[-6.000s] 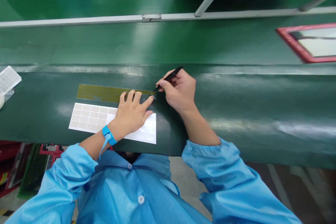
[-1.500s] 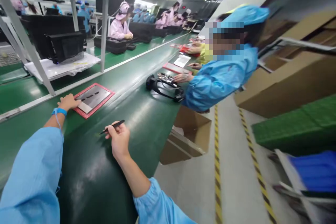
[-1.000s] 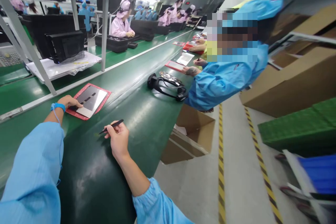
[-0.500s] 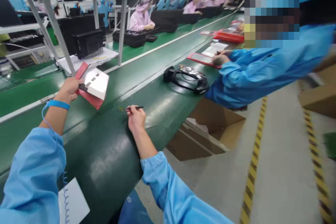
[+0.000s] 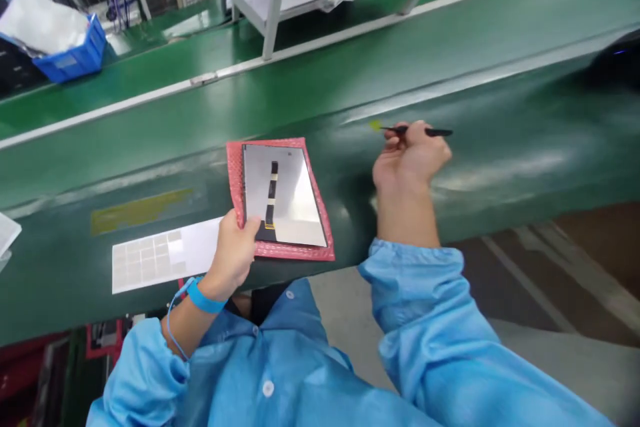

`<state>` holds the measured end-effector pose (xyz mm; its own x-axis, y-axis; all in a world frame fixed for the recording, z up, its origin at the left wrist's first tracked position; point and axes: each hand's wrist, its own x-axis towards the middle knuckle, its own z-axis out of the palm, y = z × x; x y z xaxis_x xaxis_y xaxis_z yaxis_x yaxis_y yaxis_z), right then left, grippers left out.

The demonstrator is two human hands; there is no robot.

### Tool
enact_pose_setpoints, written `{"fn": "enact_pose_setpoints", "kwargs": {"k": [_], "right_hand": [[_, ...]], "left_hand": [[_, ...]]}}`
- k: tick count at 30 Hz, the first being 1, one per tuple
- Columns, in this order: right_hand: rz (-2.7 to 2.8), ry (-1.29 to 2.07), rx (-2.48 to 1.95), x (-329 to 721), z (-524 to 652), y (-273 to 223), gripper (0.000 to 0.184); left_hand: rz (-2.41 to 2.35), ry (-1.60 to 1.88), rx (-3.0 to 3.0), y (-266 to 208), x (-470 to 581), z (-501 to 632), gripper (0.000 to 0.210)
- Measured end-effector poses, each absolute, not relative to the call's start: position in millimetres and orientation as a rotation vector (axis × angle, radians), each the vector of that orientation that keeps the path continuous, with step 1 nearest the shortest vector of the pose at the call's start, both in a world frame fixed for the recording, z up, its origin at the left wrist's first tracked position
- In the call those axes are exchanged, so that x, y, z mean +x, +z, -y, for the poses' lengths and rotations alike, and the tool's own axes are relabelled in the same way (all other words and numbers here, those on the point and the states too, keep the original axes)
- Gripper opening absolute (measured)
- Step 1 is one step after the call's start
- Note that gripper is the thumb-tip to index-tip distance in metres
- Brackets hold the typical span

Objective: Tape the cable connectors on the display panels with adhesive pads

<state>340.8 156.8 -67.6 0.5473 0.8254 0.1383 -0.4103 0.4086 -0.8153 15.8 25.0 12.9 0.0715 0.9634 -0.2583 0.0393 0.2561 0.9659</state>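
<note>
My left hand [image 5: 235, 247] grips the lower left corner of a flat display panel [image 5: 295, 193], thumb on top. The panel has a silvery back with a row of black strips, and a pink bubble-wrap sheet [image 5: 300, 252] lies under it. My right hand [image 5: 413, 153] is closed around black tweezers [image 5: 440, 133] held above the green bench. At the tweezers' tip is a small yellow-green piece [image 5: 375, 125]; I cannot tell whether it is pinched or lies on the bench. Beside my left hand is a white sheet of pale square stickers [image 5: 150, 257].
A yellow tape strip [image 5: 143, 210] is stuck on the green bench [image 5: 200, 120]. Beyond the pale rail stand a metal shelf frame [image 5: 275, 7] and a blue bin [image 5: 75, 57] with white material. A dark object [image 5: 617, 63] sits at the far right.
The view has swung left and down. My left hand has brought the panel and pink wrap from a raised, tilted position to near my body at the bench edge. My right hand still holds the tweezers.
</note>
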Motion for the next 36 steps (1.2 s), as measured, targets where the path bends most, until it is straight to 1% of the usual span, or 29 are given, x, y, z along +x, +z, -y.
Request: {"fn": "enact_pose_setpoints", "kwargs": {"k": [3, 5, 7, 11, 13, 15, 18, 21, 23, 26, 29, 32, 36], "right_hand": [[0.473, 0.728, -0.928, 325.9, -151.6, -72.6, 0.051], [0.444, 0.716, -0.999, 312.4, -141.8, -71.0, 0.048], [0.451, 0.728, -1.065, 297.8, -124.8, -64.4, 0.044], [0.628, 0.865, -1.146, 268.6, -81.3, -41.7, 0.033], [0.698, 0.956, -1.145, 256.2, -63.6, -31.8, 0.034], [0.717, 1.023, -1.145, 246.4, -50.3, -25.5, 0.038], [0.721, 1.116, -1.162, 235.5, -35.5, -21.2, 0.037], [0.714, 1.183, -1.196, 226.8, -24.4, -17.3, 0.03], [0.7, 1.194, -1.24, 221.8, -19.9, -13.3, 0.025], [0.672, 1.188, -1.334, 216.4, -17.9, -6.4, 0.021], [0.66, 1.175, -1.408, 213.2, -18.6, -1.9, 0.025], [0.675, 1.133, -1.446, 210.2, -18.1, -1.1, 0.026], [0.682, 1.03, -1.479, 205.3, -12.1, 0.5, 0.023]], "left_hand": [[-1.392, 0.74, 1.303, 17.0, 0.8, -5.5, 0.018], [-1.493, 0.612, 1.455, 24.4, -8.3, 4.8, 0.015], [-1.606, 0.527, 1.589, 30.3, -12.4, 15.0, 0.019], [-1.668, 0.436, 1.847, 25.3, -8.6, 29.9, 0.038], [-1.642, 0.372, 2.07, 15.2, -7.8, 34.6, 0.045], [-1.636, 0.342, 2.292, 5.5, -9.7, 38.5, 0.043], [-1.636, 0.462, 2.436, -1.1, -11.2, 42.7, 0.039], [-1.571, 0.645, 2.463, -2.3, -3.2, 41.8, 0.032], [-1.509, 0.724, 2.458, -5.6, 6.3, 38.7, 0.033], [-1.47, 0.736, 2.473, -14.2, 18.3, 34.2, 0.039], [-1.472, 0.753, 2.498, -19.2, 22.7, 32.5, 0.043], [-1.457, 0.805, 2.472, -17.6, 22.1, 31.9, 0.045], [-1.433, 0.811, 2.439, -13.6, 21.6, 31.1, 0.044]]}}
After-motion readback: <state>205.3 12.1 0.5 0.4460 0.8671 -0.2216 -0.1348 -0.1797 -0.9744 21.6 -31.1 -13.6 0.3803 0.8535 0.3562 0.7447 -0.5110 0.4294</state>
